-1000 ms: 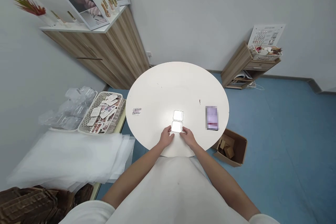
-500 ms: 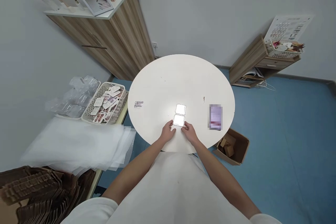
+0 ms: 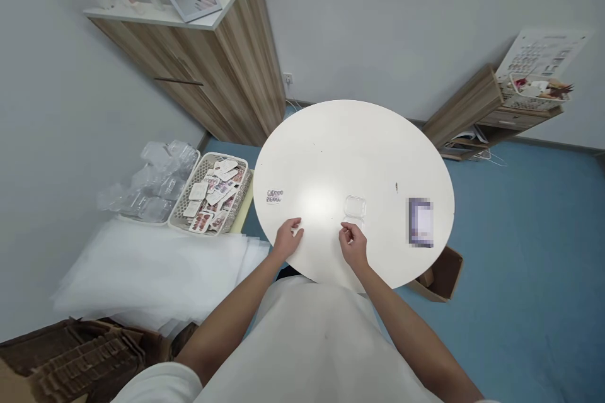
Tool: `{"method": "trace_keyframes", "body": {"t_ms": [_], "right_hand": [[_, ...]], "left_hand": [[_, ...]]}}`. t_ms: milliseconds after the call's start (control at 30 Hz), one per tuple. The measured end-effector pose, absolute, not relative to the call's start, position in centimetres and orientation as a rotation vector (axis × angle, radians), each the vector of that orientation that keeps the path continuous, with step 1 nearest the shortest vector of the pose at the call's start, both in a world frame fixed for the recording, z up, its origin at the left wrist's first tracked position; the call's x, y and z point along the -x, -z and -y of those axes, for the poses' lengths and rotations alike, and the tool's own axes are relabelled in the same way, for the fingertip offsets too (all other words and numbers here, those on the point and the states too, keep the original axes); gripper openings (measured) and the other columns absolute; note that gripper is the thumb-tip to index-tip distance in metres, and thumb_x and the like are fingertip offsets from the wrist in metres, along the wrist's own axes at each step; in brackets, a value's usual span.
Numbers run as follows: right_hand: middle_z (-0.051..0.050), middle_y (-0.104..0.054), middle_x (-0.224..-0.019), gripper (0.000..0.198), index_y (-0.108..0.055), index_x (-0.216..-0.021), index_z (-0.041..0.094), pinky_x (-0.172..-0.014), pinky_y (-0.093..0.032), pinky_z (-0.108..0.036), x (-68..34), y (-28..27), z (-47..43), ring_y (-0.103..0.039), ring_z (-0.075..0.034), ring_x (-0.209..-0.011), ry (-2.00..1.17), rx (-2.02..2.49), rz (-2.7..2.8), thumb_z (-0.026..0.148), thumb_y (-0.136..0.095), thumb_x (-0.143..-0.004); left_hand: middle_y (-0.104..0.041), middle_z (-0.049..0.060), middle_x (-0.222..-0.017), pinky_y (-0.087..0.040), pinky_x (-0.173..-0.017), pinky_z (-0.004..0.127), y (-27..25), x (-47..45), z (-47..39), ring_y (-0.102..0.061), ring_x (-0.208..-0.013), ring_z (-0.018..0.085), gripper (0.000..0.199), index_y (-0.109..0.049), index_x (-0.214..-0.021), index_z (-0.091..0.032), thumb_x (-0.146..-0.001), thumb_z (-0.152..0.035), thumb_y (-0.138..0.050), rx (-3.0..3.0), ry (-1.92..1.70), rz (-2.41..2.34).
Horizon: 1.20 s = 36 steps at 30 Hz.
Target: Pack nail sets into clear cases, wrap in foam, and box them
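Note:
My left hand (image 3: 288, 238) hovers over the near part of the round white table, thumb and fingers apart, holding nothing. To its right is my right hand (image 3: 353, 244), its fingers loosely curled with a gap to the thumb. Nothing shows in its grasp. A clear plastic case (image 3: 355, 206) lies opened out flat on the table, and my right hand partly covers its near half. At the table's left side sits a small set of purplish press-on nails (image 3: 274, 196) in two rows, apart from both hands.
On the white table (image 3: 350, 138), a blurred-out purple item (image 3: 420, 222) lies at right, near a tiny dark piece (image 3: 396, 187). Left stand a basket of nail cards (image 3: 215, 192), clear plastic cases (image 3: 158, 192) and translucent sheets (image 3: 151, 267). A cardboard box (image 3: 444, 277) stands below right.
My hands have let go of the clear case and moved left, the left one farther. The case stays about where it was on the table. The whole view has shifted left.

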State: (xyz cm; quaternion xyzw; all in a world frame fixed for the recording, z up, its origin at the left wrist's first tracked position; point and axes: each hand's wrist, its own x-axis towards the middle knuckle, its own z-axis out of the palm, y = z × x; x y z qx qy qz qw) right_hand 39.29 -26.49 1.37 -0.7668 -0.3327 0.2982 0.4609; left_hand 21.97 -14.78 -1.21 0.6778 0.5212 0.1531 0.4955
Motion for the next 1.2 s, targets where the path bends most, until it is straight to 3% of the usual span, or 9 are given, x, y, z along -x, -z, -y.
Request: {"method": "trace_keyframes", "body": {"t_ms": [233, 400, 533, 800, 1200], "right_hand": [[-0.003, -0.054, -0.094, 0.041, -0.047, -0.112, 0.023, -0.070, -0.043, -0.031, -34.4, -0.1, 15.9, -0.049, -0.013, -0.070, -1.001, 1.921, 1.182, 0.026, -0.049, -0.071], [-0.006, -0.046, -0.108, 0.048, -0.042, -0.118, 0.022, -0.081, -0.040, -0.032, -32.7, 1.7, 11.4, -0.047, -0.017, -0.093, -1.003, 1.995, 1.354, 0.021, -0.053, -0.071], [-0.006, -0.043, -0.110, 0.051, -0.039, -0.120, 0.023, -0.080, -0.039, -0.032, -31.8, 2.2, 9.2, -0.044, -0.019, -0.099, -0.978, 2.069, 1.447, 0.022, -0.055, -0.071], [-0.008, -0.043, -0.105, 0.055, -0.037, -0.120, 0.026, -0.069, -0.038, -0.031, -30.1, 2.9, 6.8, -0.045, -0.022, -0.093, -0.860, 2.336, 1.415, 0.020, -0.059, -0.069], [-0.006, -0.041, -0.110, 0.047, -0.041, -0.111, 0.025, -0.065, -0.039, -0.027, -29.6, 1.9, 6.2, -0.045, -0.019, -0.093, -0.889, 2.433, 1.493, 0.019, -0.058, -0.068]], "left_hand": [[-0.051, 0.008, -0.107, -0.042, -0.082, 0.033, 1.0, -15.9, 5.0, -0.054, -0.084, 0.018, 0.045, -0.046, -0.114, -0.017, -0.071, -0.024, -0.054, -1.991, -0.262, -1.423], [-0.045, 0.010, -0.112, -0.039, -0.085, 0.031, 1.9, -16.0, 1.6, -0.049, -0.100, 0.023, 0.061, -0.038, -0.122, -0.018, -0.066, -0.025, -0.061, -2.098, -0.116, -1.345], [-0.041, 0.009, -0.111, -0.040, -0.081, 0.031, 2.4, -16.6, 0.2, -0.047, -0.102, 0.024, 0.070, -0.032, -0.126, -0.019, -0.063, -0.026, -0.063, -2.128, 0.019, -1.305], [-0.042, 0.007, -0.110, -0.041, -0.076, 0.029, 2.5, -17.1, -0.3, -0.050, -0.098, 0.022, 0.060, -0.038, -0.119, -0.020, -0.063, -0.021, -0.062, -2.131, 0.064, -1.238], [-0.043, 0.007, -0.110, -0.040, -0.082, 0.030, 2.8, -17.1, -0.1, -0.048, -0.101, 0.021, 0.050, -0.041, -0.110, -0.020, -0.063, -0.016, -0.061, -2.111, -0.022, -1.168]]}}
